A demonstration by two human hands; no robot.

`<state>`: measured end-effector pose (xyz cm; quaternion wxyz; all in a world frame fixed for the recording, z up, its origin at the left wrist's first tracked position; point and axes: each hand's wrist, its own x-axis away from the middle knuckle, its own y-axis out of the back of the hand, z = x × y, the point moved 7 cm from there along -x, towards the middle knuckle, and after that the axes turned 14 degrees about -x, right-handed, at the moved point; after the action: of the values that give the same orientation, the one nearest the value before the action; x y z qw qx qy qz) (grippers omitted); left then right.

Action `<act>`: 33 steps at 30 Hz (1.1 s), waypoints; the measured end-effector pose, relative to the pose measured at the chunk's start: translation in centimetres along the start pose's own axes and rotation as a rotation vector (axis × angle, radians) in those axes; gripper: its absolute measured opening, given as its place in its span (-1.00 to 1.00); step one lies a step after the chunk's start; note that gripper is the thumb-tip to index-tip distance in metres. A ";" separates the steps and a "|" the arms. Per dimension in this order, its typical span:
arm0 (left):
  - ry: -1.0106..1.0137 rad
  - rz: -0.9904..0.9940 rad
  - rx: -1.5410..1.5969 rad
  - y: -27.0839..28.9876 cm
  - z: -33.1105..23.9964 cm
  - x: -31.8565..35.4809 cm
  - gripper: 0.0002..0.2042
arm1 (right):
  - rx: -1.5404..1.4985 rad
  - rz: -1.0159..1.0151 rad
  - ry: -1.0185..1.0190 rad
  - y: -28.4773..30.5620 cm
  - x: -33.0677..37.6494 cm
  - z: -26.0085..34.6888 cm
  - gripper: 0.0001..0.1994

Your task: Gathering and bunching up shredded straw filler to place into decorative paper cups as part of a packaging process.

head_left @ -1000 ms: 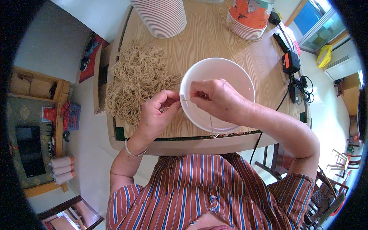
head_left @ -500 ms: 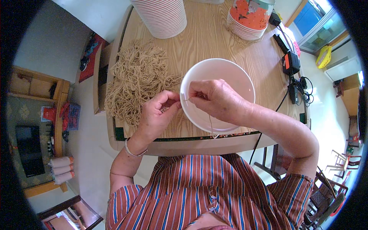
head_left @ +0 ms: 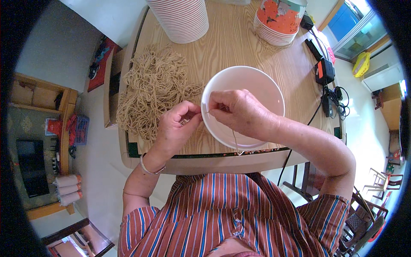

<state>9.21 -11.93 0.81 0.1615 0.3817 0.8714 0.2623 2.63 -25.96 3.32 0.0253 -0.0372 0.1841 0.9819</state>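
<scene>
Thin cord point(head_left: 235, 140) hangs across the white bucket point(head_left: 267, 85).
The right hand point(head_left: 242, 112) has fingers clamped on it; the left hand point(head_left: 174, 129) keeps fingertips together at the bucket's side, on what I cannot tell. Leftward lies a tan cord pile point(head_left: 153, 88).

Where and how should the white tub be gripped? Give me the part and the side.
Best take the white tub by its far-right rim, probably with a pinch, coming from the far right: the round mouth faces up and that arc is bare. The left hand is by the left rim; the right hand covers part of the mouth.
</scene>
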 end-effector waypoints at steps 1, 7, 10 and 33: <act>0.000 -0.001 0.000 0.0 0.1 0.0 -0.90 | 0.025 0.028 -0.027 -0.1 0.0 0.0 -0.88; -0.067 -0.005 -0.096 0.1 -0.1 -0.1 -0.92 | 0.037 0.050 -0.041 -0.3 0.0 0.1 -0.88; -0.078 -0.005 -0.098 0.2 -0.7 -0.2 -0.89 | 0.033 0.046 -0.035 -0.3 0.0 0.0 -0.88; -0.079 -0.109 -0.073 0.1 -0.5 0.3 -0.91 | 0.018 0.039 -0.053 -0.4 -0.2 -0.1 -0.89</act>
<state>8.83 -11.81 1.25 0.2237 0.3375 0.8738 0.2694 2.85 -25.62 3.05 0.0114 -0.0075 0.1929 0.9811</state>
